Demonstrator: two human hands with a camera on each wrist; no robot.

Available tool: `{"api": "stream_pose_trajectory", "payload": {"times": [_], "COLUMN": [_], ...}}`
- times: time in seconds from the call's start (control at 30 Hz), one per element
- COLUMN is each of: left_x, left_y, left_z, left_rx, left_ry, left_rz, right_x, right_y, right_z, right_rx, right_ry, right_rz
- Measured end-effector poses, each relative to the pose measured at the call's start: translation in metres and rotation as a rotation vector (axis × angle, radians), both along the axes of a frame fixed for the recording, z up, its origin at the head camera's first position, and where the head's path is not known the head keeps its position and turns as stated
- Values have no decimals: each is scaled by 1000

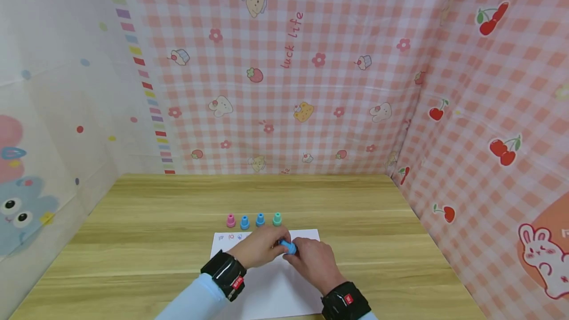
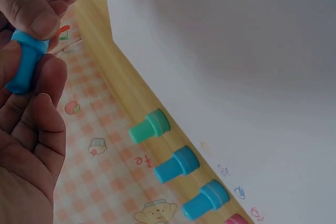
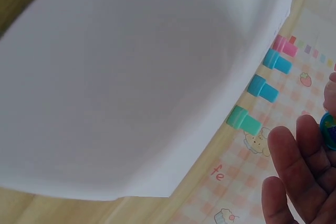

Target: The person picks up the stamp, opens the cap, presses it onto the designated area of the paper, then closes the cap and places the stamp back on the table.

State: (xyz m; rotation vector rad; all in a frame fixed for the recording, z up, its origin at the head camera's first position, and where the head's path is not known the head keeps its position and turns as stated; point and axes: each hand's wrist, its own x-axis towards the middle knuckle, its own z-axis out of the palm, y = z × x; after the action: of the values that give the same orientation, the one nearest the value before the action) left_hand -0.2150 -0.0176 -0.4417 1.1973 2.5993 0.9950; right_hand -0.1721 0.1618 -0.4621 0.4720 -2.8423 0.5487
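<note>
Over a white paper sheet (image 1: 271, 285) my two hands meet on a small blue stamp (image 1: 289, 247). My left hand (image 1: 273, 242) grips its body; in the left wrist view the thumb (image 2: 31, 14) and curled fingers wrap the blue stamp (image 2: 23, 61). My right hand (image 1: 297, 255) pinches the other end; in the right wrist view only the stamp's round end (image 3: 329, 129) shows at the frame edge, beside loosely held fingers (image 3: 294, 171). The top left corner of the sheet carries a few small printed marks (image 1: 231, 236).
Behind the sheet stands a row of stamps on the wooden table (image 1: 133, 241): pink (image 1: 230, 220), blue (image 1: 244, 222), blue (image 1: 260, 220), green (image 1: 277, 219). Pink checked cloth walls (image 1: 289, 88) close off the back and right; a pale cloth wall closes the left.
</note>
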Motion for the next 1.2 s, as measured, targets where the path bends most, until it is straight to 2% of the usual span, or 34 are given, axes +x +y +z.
{"api": "stream_pose_trajectory", "payload": {"times": [0.27,0.37,0.57,0.87,1.2], "left_x": [0,0,-1,-3,-9], "left_y": [1,0,-4,-4,-4], "left_z": [2,3,4,3,4], "left_rx": [5,14,38,22,-17], "left_ry": [-34,-51,-125,-120,-89], "left_rz": [9,9,50,54,78], "right_x": [-1,-2,-2,-2,3], "right_y": [0,0,-3,-4,4], "right_z": [0,2,5,2,-1], "right_rx": [16,4,-54,-69,-49], "right_ry": [74,71,41,11,-53], "right_rz": [1,-6,-8,4,-42]}}
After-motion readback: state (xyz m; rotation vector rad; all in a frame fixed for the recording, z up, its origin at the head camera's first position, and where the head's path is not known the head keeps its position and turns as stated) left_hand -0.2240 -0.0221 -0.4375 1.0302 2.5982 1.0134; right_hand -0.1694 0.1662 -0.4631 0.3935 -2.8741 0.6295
